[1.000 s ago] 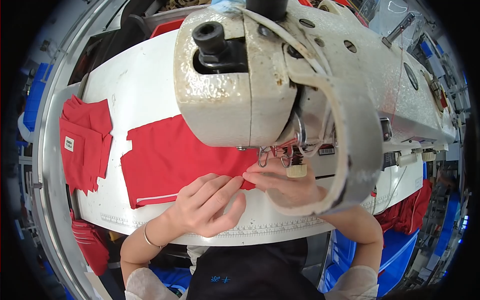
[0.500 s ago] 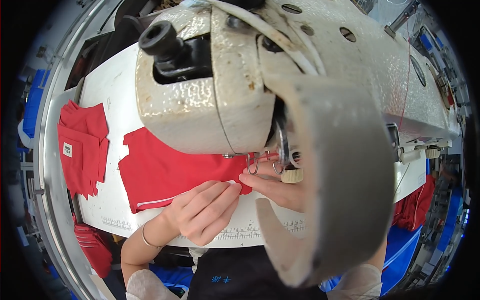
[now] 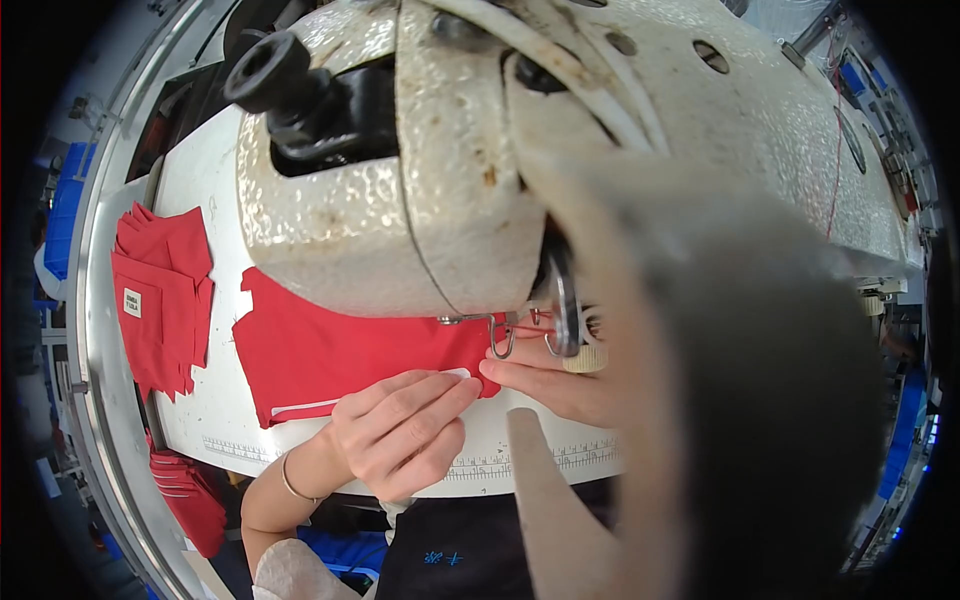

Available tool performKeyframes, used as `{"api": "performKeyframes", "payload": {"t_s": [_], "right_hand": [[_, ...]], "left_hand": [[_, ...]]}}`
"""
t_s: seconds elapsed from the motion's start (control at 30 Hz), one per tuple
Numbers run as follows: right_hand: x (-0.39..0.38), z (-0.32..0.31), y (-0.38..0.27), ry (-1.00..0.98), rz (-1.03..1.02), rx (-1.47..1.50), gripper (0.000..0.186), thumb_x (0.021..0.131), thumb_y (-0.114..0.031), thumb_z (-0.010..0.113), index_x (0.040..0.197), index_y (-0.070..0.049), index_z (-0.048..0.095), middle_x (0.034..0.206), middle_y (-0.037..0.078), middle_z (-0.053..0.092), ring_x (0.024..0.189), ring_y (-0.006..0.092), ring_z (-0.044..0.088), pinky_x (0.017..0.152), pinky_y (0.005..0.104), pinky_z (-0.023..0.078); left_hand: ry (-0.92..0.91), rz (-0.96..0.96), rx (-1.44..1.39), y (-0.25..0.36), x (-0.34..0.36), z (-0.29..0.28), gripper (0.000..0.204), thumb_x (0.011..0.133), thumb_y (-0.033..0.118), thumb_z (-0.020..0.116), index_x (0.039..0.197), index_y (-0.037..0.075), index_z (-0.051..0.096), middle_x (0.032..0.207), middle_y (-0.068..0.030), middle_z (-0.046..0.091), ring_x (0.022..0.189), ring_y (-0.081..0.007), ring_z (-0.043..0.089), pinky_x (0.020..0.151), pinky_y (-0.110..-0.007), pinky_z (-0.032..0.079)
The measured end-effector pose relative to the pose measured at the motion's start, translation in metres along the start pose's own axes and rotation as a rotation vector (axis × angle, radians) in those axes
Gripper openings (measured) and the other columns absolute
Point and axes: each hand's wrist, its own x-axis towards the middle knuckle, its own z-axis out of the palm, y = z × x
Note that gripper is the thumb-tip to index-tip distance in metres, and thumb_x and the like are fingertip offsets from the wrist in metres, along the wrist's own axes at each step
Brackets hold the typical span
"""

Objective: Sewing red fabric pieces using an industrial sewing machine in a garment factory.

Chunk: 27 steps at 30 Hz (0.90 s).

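Lying flat on the glossy white tabletop (image 3: pixel 222 405), partly hidden by the machine, is a red fabric panel (image 3: pixel 345 355) with a thin white strip (image 3: pixel 305 410) along its near edge. Bunched fingertips of the bare left hand (image 3: pixel 405 432) touch that edge toward the right; whether they pinch it I cannot tell. Just beside, the right hand (image 3: pixel 562 388) reaches its fingertips to the panel's right end, its grip hidden behind a blurred, pale curved guard (image 3: pixel 650 330). Beyond looms a speckled off-white sewing machine head (image 3: pixel 330 225); far left sit stacked red cloth pieces (image 3: pixel 165 300).
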Motion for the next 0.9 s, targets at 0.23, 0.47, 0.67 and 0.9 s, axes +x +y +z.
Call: {"api": "performKeyframes", "payload": {"t_s": [0.23, 0.47, 0.67, 0.9], "right_hand": [[-0.007, -0.011, -0.019, -0.283, -0.247, -0.307, 0.027, 0.061, -0.010, 0.062, 0.085, 0.002, 0.067, 0.087, 0.009, 0.063, 0.083, 0.0190, 0.059, 0.065, 0.0319, 0.049], [-0.013, -0.012, -0.036, -0.625, -0.282, -0.477, 0.023, 0.050, -0.017, 0.054, 0.064, 0.001, 0.059, 0.080, 0.013, 0.063, 0.081, 0.0239, 0.058, 0.066, 0.0292, 0.047], [-0.025, -0.009, -0.038, -0.580, -0.247, -0.509, 0.018, 0.051, -0.018, 0.055, 0.059, -0.002, 0.056, 0.084, 0.016, 0.061, 0.083, 0.0267, 0.058, 0.070, 0.0366, 0.050], [-0.007, -0.014, -0.010, -0.627, -0.273, -0.608, 0.029, 0.076, -0.015, 0.061, 0.099, 0.003, 0.061, 0.096, 0.019, 0.062, 0.084, 0.0267, 0.063, 0.075, 0.0346, 0.052]], "left_hand": [[-0.080, -0.014, -0.031, 0.006, -0.004, -0.006, 0.015, 0.067, 0.003, 0.059, 0.070, 0.004, 0.045, 0.088, -0.0201, 0.067, 0.075, -0.0247, 0.065, 0.062, -0.027, 0.053], [-0.343, -0.389, -0.313, -0.004, -0.014, 0.013, 0.020, 0.069, 0.003, 0.066, 0.088, -0.001, 0.061, 0.080, -0.0060, 0.059, 0.068, -0.0198, 0.056, 0.059, -0.029, 0.048], [-0.280, -0.438, -0.202, -0.014, -0.024, 0.033, 0.033, 0.070, 0.007, 0.072, 0.101, -0.001, 0.065, 0.088, -0.0057, 0.060, 0.076, -0.0205, 0.060, 0.067, -0.032, 0.049], [-0.338, -0.536, -0.250, -0.036, -0.034, 0.041, 0.026, 0.068, 0.005, 0.071, 0.094, 0.002, 0.066, 0.092, -0.0128, 0.063, 0.083, -0.0296, 0.063, 0.074, -0.039, 0.051]]}}
